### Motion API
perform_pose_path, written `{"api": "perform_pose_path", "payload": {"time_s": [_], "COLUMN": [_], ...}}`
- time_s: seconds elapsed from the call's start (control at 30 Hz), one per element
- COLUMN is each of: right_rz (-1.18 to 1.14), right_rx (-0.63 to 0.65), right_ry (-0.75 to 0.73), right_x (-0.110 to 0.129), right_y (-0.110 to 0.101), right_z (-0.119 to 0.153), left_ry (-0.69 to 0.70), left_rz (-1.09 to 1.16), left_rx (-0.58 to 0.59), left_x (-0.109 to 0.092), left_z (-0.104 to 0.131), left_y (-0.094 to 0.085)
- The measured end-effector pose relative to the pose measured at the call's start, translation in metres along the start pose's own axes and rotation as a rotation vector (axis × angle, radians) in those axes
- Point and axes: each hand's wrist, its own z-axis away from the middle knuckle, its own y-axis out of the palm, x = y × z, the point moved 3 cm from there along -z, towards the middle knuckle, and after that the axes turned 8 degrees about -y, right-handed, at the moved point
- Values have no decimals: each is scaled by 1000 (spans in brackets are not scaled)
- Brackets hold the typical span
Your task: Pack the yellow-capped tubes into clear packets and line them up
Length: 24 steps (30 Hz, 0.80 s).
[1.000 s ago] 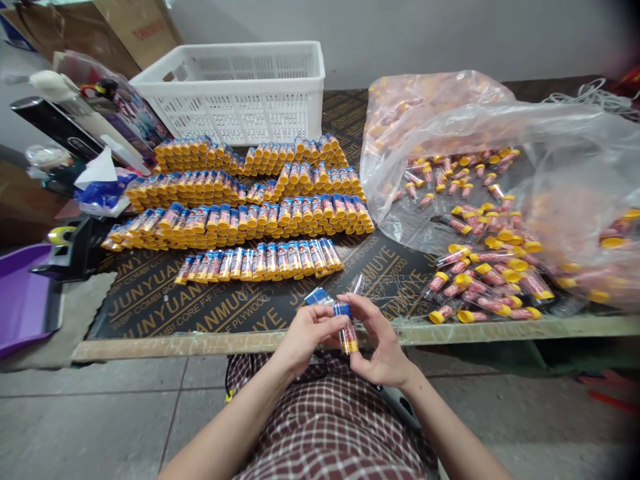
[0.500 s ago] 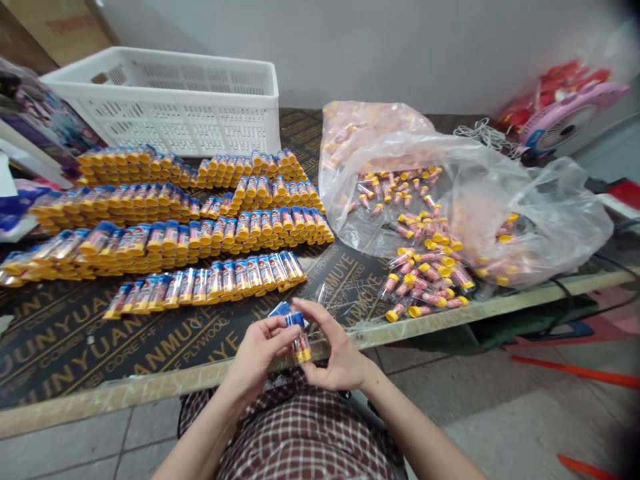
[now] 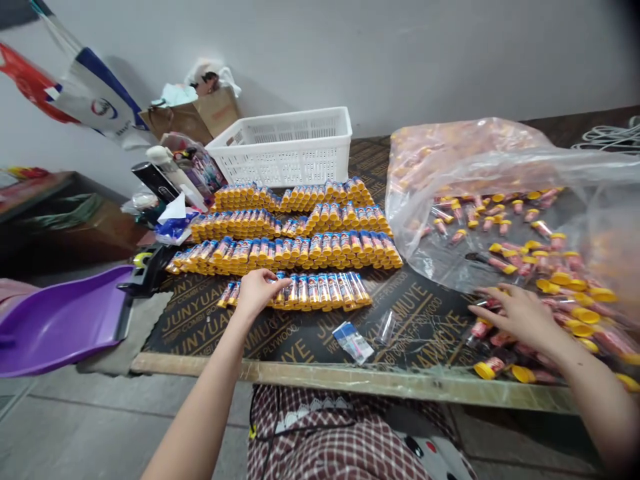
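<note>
My left hand (image 3: 260,291) is at the front row of blue-and-yellow tubes (image 3: 325,291), its thumb and forefinger pinched on a tube there. Over on the right, my right hand (image 3: 515,310) reaches with spread fingers over the loose pile of yellow-capped tubes (image 3: 580,310), touching its left side; nothing is gripped in it. Stacked rows of finished-looking tubes (image 3: 300,250) lie behind my left hand. Between my hands, a small stack of printed labels (image 3: 353,342) and a clear empty sleeve (image 3: 387,327) rest on the dark plywood table.
A white plastic crate (image 3: 300,157) stands behind the rows. Clear plastic bags (image 3: 465,150) with more tubes lie at the back right. A purple dustpan (image 3: 65,320) is at the left, beside a black bottle (image 3: 154,181). The table's front edge (image 3: 350,380) runs below my hands.
My hands have parted: the left moved to the front row with the tube, the right to the loose pile. The labels now lie on the table. The view has swung left.
</note>
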Motion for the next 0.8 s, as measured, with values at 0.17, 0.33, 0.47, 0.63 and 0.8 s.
{"api": "perform_pose_path", "payload": {"time_s": [0.17,0.33,0.47,0.63,0.8], "right_rz": [30,-126,-343,-486,-738], "right_rx": [159,154,62,-20,38], "right_ry": [-167,-231,-72,49,137], "right_x": [25,59,90,127,170], "right_y": [5,0,-14,-29,-30], "right_z": [22,31,30,34,45], "left_ry": [84,253,266,274,266], "left_rz": [-137,-6,-118,-200,-206], "left_rx": [-141,-10,302,304,329], "left_x": [-8,-22,-19,-14,-12], "left_z": [16,70,103,110,112], "left_y": [5,49,96,109,109]}}
